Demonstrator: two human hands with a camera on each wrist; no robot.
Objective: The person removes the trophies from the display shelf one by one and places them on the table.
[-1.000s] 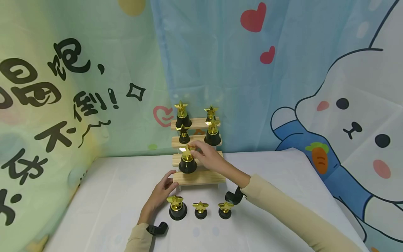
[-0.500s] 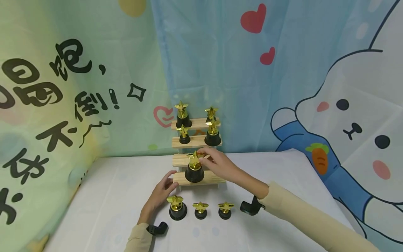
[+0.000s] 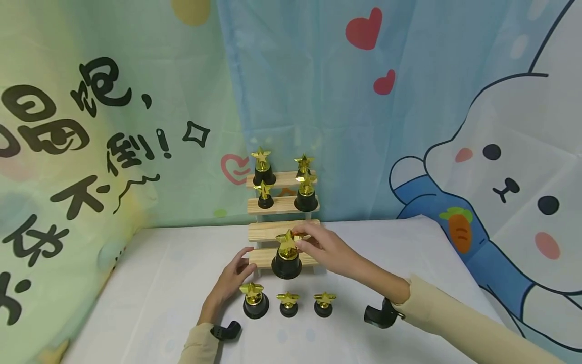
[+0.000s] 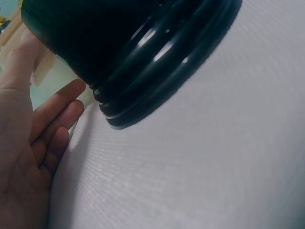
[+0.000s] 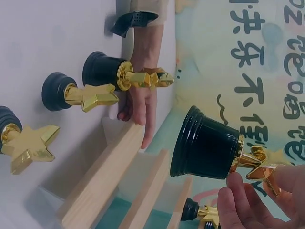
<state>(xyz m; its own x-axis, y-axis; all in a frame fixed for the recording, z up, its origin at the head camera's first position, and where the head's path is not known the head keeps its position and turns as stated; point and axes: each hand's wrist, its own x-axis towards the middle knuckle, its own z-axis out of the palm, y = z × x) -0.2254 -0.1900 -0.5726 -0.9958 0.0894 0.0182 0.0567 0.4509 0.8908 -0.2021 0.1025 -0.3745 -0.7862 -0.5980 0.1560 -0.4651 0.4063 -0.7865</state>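
Note:
A gold star trophy (image 3: pixel 286 255) with a black base is held upright by my right hand (image 3: pixel 329 250), thumb and fingers pinching its star. It hangs in front of the two lowest planks of a stepped wooden display stand (image 3: pixel 263 258). In the right wrist view the same trophy (image 5: pixel 205 145) shows large, its base clear of the planks. My left hand (image 3: pixel 229 278) rests at the left end of the lowest plank, fingers loosely extended. A black trophy base (image 4: pixel 157 52) fills the top of the left wrist view, beside the left fingers (image 4: pixel 59 105).
In front of the stand, a larger trophy (image 3: pixel 255 302) and two smaller trophies, the middle one (image 3: pixel 288 305) and the right one (image 3: pixel 324 305), stand on the white tablecloth (image 3: pixel 150 293). Several trophies occupy the two upper planks (image 3: pixel 284 204). A printed curtain (image 3: pixel 291 91) hangs behind.
My right hand has carried the trophy forward and to the right, from over the second-lowest plank to in front of the lowest one. The left hand has stayed in place.

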